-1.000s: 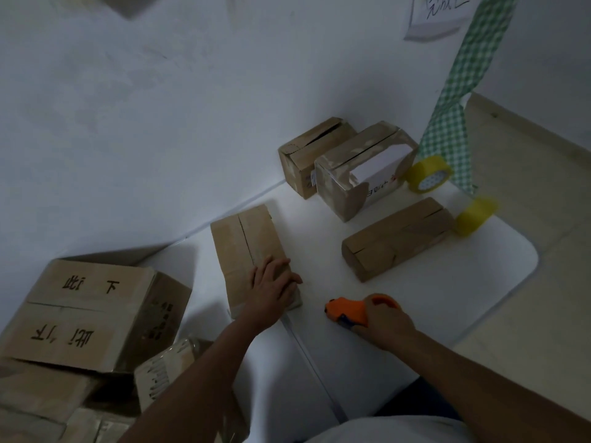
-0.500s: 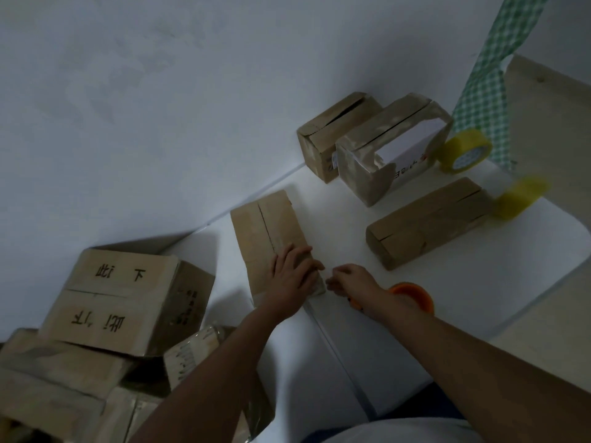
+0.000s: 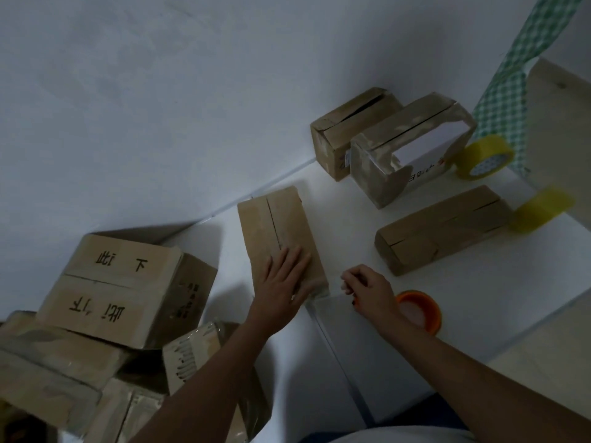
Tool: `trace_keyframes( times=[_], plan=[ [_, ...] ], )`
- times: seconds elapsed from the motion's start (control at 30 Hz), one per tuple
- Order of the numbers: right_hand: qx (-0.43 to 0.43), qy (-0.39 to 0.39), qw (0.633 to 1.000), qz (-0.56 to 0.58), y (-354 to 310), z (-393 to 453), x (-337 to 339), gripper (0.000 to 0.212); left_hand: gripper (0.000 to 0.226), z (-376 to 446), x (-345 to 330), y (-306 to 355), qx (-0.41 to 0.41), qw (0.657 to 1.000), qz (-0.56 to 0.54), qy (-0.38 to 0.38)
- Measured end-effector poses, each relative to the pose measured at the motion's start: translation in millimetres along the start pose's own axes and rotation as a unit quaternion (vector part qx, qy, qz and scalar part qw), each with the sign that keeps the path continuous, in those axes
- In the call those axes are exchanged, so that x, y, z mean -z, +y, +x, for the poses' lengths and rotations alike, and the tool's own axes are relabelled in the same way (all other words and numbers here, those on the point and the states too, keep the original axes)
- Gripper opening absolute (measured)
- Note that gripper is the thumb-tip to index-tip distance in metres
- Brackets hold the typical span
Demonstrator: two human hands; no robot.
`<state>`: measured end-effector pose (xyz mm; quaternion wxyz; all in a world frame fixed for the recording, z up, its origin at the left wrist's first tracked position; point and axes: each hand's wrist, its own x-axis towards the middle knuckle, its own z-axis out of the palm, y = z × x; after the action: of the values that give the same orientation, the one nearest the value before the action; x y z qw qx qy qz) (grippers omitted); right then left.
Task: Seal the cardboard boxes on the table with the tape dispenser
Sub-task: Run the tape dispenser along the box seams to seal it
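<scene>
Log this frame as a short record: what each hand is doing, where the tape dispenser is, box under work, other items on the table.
left hand: flat on the near end of the box, pressing it down
right hand: fingers curled, pinching at something small beside the box; tape not clearly visible
tape dispenser: orange, on the table under the right wrist
box: flaps closed, seam showing
other boxes: three further back
tape rolls: two yellow, far right

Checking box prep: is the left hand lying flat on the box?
Yes, the left hand lies flat on the cardboard box.
</scene>
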<state>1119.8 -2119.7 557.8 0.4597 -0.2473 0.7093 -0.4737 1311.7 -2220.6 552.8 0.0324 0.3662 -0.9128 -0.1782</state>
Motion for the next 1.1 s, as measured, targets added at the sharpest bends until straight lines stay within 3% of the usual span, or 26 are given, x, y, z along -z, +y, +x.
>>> trace_keyframes(
  times=[0.13, 0.5, 0.77, 0.93, 1.1],
  plan=[
    [0.017, -0.002, 1.000, -0.012, 2, 2, 0, 0.014, 0.071, -2, -5, -1, -0.015, 0.999, 0.030, 0.030],
    [0.007, -0.029, 0.996, -0.089, 0, 19, 5, 0.014, 0.068, 1, -17, 2, -0.020, 0.986, 0.158, 0.046],
    [0.012, -0.085, 0.992, -0.090, -2, 25, 22, 0.012, 0.076, 2, -13, 16, 0.031, 0.991, 0.121, 0.046],
    [0.028, -0.108, 0.989, -0.095, -6, 34, 31, 0.023, 0.073, 8, -16, 22, 0.062, 0.990, 0.120, 0.040],
    [0.085, -0.082, 0.987, -0.109, -6, 43, 22, 0.019, 0.078, 8, -9, 13, 0.022, 0.993, 0.107, 0.039]
  ],
)
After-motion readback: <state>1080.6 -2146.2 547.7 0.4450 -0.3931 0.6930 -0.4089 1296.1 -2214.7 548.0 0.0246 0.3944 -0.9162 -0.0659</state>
